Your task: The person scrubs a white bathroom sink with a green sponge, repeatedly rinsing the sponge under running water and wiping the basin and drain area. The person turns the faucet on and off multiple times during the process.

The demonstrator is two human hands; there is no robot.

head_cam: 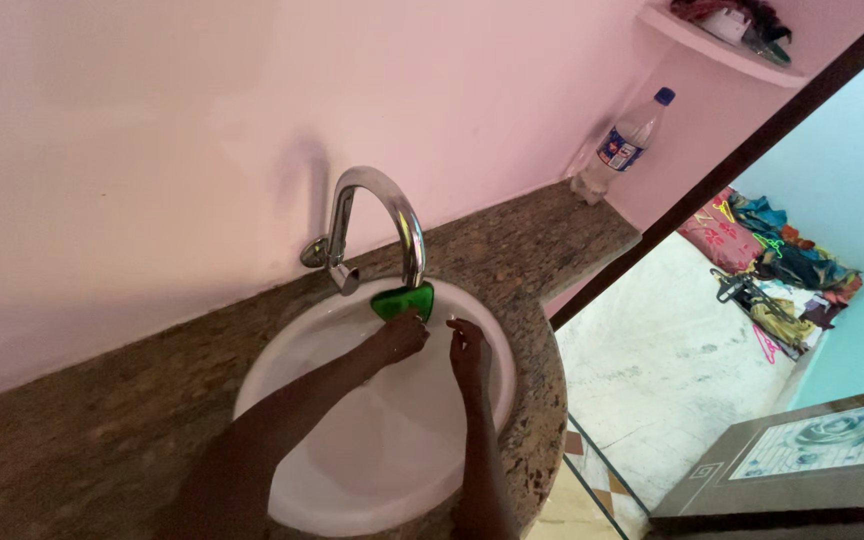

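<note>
One view only is recorded, taken from a head-worn camera. The scene is looked down on steeply from above and slightly behind the forearms, which enter from the lower edge. The white sink (282, 370) set in the speckled stone desk (82, 420) is seen at close range and fills the lower middle. The view is faced toward the pink wall (152, 130); the curved tap (382, 220) is seen near the centre. The frame is tilted, with the floor (652, 360) seen at right.
</note>
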